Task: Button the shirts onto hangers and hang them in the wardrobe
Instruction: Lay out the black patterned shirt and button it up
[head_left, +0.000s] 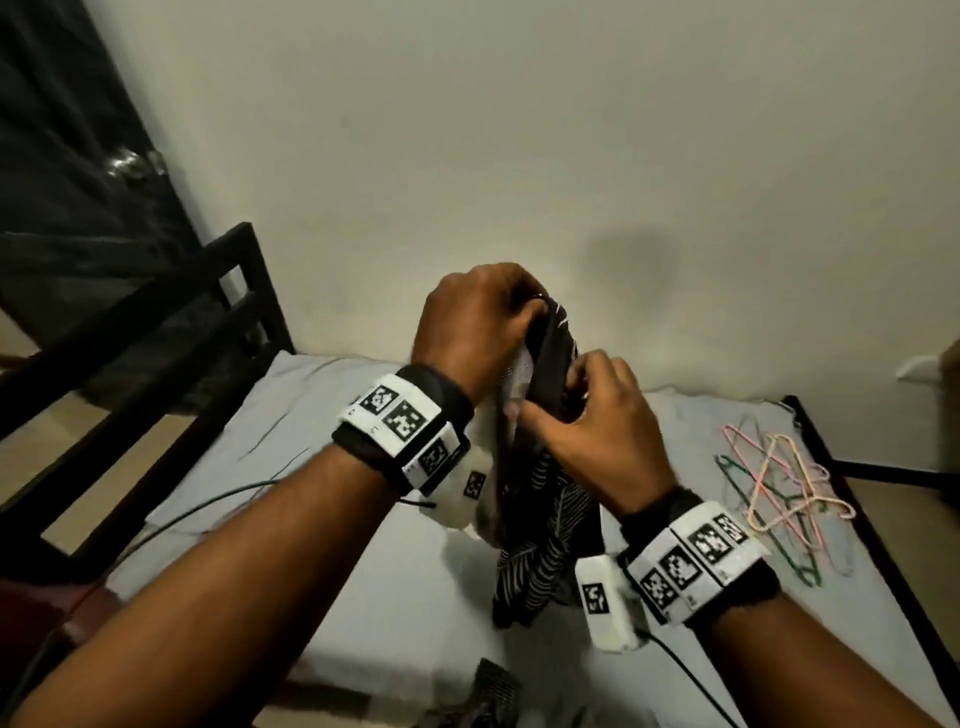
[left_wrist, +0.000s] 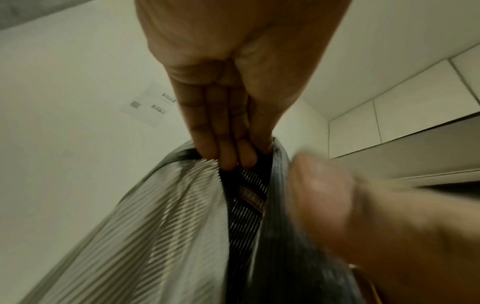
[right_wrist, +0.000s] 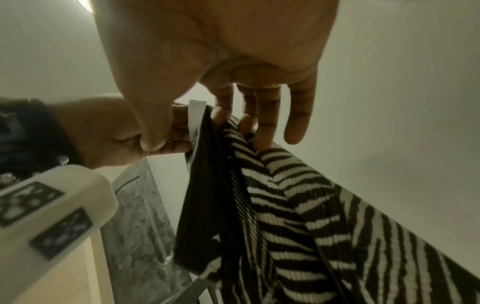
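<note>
At about nine o'clock in the head view we see a dark metal bed frame (head_left: 156, 332), and past it the bed's pale grey sheet (head_left: 395, 587) spreads toward us.

Our left hand (head_left: 467, 327) is raised above the sheet near the centre. In the left wrist view its fingers (left_wrist: 223, 144) lie close together and curl over the top edge of the black-and-white striped ribbed shirt (head_left: 540, 525), with the thumb hidden behind the fabric, so the cloth is pinched at its highest point. A small red woven label (left_wrist: 252, 199) sits just below those fingertips, inside the neckline.

The shirt hangs from that grip at six o'clock, clear of the sheet for most of its length; whether its lower end touches the sheet we cannot tell.

Just to the right, at about four o'clock from the left hand, our right hand (head_left: 597, 431) holds the same garment lower down. In the right wrist view its fingers (right_wrist: 262, 127) bend onto the striped fold while the little finger stands free, and the thumb presses against the dark inner panel.

At three o'clock, well apart from the shirt, a loose heap of thin pink, green and yellow wire hangers (head_left: 779, 488) lies on the sheet.
</note>
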